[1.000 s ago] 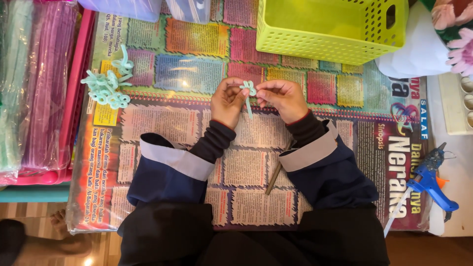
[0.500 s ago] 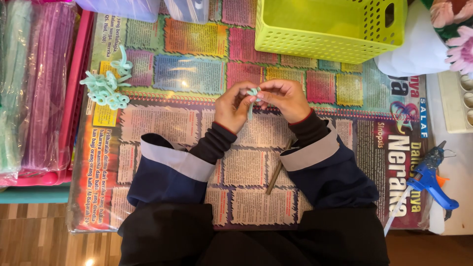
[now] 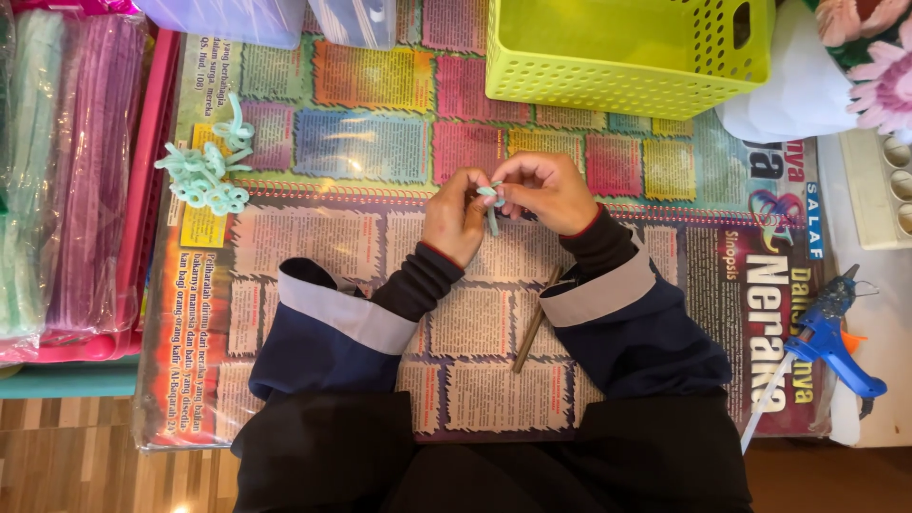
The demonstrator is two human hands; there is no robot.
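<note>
My left hand and my right hand meet over the newspaper-covered table, both pinching a small pale green pipe cleaner piece. Its top is curled between the fingertips and a short tail hangs down below them. A thin brown stick lies on the paper between my forearms. To the left sits a pile of curled pale green pipe cleaner pieces.
A yellow-green perforated basket stands at the back. A blue glue gun lies at the right edge. Bundles of green and purple pipe cleaners fill a pink tray on the left. Clear plastic boxes stand at the back left.
Both hands stayed together on the green piece and worked it with the fingertips; the curl has tightened and its tail looks shorter.
</note>
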